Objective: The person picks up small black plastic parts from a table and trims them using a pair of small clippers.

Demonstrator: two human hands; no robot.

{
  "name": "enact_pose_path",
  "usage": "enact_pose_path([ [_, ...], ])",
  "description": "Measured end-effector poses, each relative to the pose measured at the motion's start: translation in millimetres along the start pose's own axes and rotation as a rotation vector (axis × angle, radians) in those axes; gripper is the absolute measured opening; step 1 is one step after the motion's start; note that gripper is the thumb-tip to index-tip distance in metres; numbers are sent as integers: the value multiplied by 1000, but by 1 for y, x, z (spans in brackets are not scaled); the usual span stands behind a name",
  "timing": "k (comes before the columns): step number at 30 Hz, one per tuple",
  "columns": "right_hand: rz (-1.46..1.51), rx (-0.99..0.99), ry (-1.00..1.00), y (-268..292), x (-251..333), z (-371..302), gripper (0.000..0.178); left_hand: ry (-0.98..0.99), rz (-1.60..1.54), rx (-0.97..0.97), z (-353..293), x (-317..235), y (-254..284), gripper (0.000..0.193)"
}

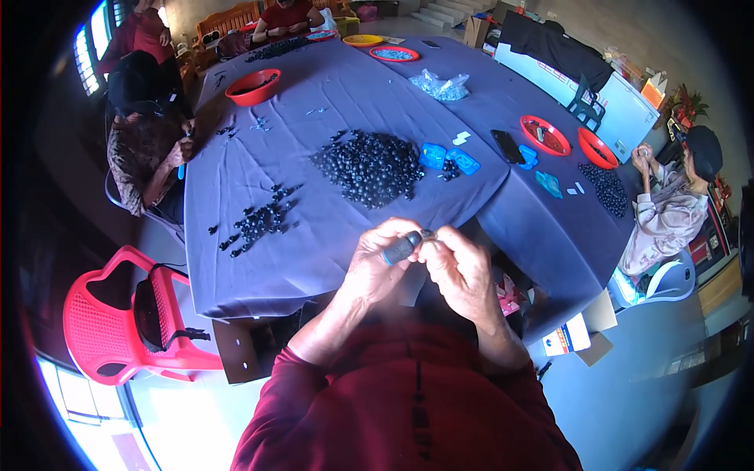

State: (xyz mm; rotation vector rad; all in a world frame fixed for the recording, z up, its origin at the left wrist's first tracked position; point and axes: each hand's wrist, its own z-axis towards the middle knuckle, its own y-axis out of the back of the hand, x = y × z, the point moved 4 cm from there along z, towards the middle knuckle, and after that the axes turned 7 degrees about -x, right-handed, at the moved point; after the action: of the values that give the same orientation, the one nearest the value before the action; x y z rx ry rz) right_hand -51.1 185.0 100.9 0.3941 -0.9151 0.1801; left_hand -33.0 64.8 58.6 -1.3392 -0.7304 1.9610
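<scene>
My left hand (375,263) and my right hand (462,271) meet just past the table's near edge, fingertips pinched together. A dark finger sleeve (400,248) covers one digit of the left hand. Between the fingertips shows a small black piece (426,233), too small and too covered to make out fully. Beyond my hands, a large heap of small round black parts (373,166) lies on the cloth-covered table (314,271). A looser cluster of black parts (263,221) is spread to the left.
A red bowl (253,88) stands at the far left, a clear plastic bag (440,85) farther back. Blue packets (463,162) and a dark phone (507,147) lie right of the heap. A pink chair (102,314) is at left. Co-workers sit around the table.
</scene>
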Motion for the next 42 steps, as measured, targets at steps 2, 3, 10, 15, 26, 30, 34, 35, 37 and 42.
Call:
enact_pose_path([
  [2, 71, -33, 0, 2, -2, 1, 22, 16, -46, 50, 0, 1, 0, 29],
  [3, 74, -15, -59, 4, -2, 2, 22, 15, -46, 45, 0, 1, 0, 29],
  [10, 94, 14, -76, 4, 7, 1, 23, 30, -94, 113, -1, -3, -7, 23],
  [15, 130, -5, -8, 5, 20, 3, 16, 33, -93, 111, -2, -2, -5, 23],
  [26, 48, -8, 246, 3, 10, 4, 23, -20, 121, 9, -5, -9, -4, 27],
  [30, 200, -25, 161, 5, 3, 6, 20, 18, 197, -17, -6, -12, -9, 26],
  [34, 221, -9, 97, 7, 2, 5, 19, -21, 226, -5, -7, -14, -12, 26],
  [35, 224, -18, 75, 7, 1, 5, 19, -44, 249, -11, -7, -14, -12, 27],
  [37, 227, -33, 100, 5, 0, 5, 18, -66, 272, -15, -8, -13, -11, 27],
  [42, 210, -51, 115, 4, -2, 4, 19, -113, 293, -110, -10, -11, -6, 25],
])
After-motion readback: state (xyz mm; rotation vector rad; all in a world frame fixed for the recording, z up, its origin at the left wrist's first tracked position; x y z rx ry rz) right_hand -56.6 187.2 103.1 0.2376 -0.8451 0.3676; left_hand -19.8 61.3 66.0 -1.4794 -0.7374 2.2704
